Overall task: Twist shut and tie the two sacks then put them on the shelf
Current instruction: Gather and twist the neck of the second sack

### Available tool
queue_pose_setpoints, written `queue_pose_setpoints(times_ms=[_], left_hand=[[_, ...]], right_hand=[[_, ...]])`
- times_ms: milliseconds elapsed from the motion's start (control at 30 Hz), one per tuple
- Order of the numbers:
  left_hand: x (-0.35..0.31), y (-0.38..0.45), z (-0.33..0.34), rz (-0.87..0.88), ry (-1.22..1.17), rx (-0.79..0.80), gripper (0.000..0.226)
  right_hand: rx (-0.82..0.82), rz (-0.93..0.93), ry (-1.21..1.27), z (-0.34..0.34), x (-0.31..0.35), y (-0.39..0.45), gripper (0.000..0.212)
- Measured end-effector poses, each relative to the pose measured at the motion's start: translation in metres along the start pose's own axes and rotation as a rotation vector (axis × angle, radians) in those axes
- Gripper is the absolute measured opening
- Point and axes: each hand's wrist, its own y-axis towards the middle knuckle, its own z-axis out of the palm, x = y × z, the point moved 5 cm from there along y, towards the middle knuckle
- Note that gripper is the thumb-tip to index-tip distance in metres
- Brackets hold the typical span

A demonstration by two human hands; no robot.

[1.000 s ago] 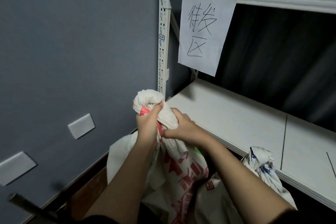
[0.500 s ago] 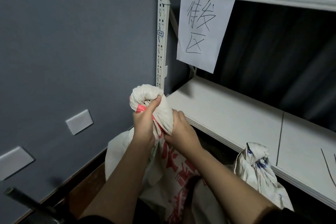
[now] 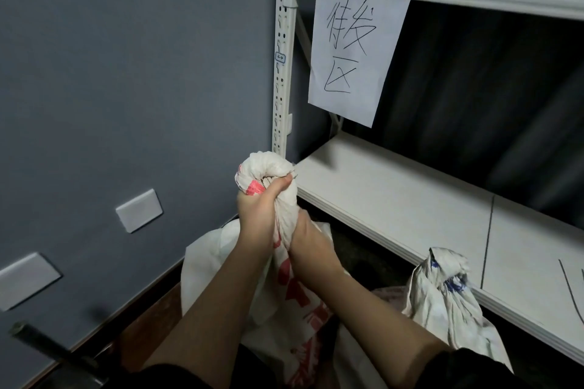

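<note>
Head view: the twisted neck of the red-printed sack [image 3: 281,215] is clamped in both hands, left hand [image 3: 257,208] high with thumb hooked over the folded-down top, right hand [image 3: 308,241] just below it, fingers wrapped round the rope of fabric. Compared with a second ago, the right hand has been slid from beside the neck to under the left and closer in, and the bunched top has been curled tighter; the twist is judged nearly done, the knot not yet made. Both grips are fully closed on this sack, nothing else held. The sack body is hanging low in front of the person, below and left of the shelf [image 3: 395,199], not on it. The second sack [image 3: 448,290], blue-printed, is seen with its top already bunched, leaning against the shelf's front edge at lower right. The shelf board is white, on a white slotted upright [image 3: 282,73], with a handwritten paper sign [image 3: 357,44] hung from the beam above. A grey wall [image 3: 126,73] with blank plates [image 3: 139,210] is at left, dark wood floor below.
</note>
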Motion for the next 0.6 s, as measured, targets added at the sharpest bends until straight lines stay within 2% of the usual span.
queue_pose_setpoints(times_ms=[67, 133, 200, 367, 533, 600], left_hand=[[-0.003, 0.002, -0.002, 0.015, 0.0, -0.018, 0.031], [-0.008, 0.005, -0.004, 0.033, -0.009, -0.018, 0.028], [-0.01, 0.005, -0.003, 0.026, -0.002, 0.002, 0.026], [-0.006, 0.002, 0.004, -0.041, 0.033, 0.172, 0.045], [-0.002, -0.004, 0.007, -0.068, 0.088, 0.237, 0.03], [-0.005, -0.005, 0.007, -0.053, 0.089, 0.239, 0.024]], right_hand=[[0.148, -0.002, 0.317, 0.004, -0.002, 0.001, 0.067], [0.316, 0.109, 0.705, 0.003, -0.004, 0.005, 0.078], [0.306, 0.23, 0.96, 0.0, -0.004, 0.008, 0.085], [0.246, 0.219, 0.911, -0.012, -0.005, 0.017, 0.107], [0.256, 0.266, 0.924, 0.012, -0.002, 0.027, 0.128], [0.276, 0.246, 0.976, 0.016, 0.0, 0.029, 0.127]])
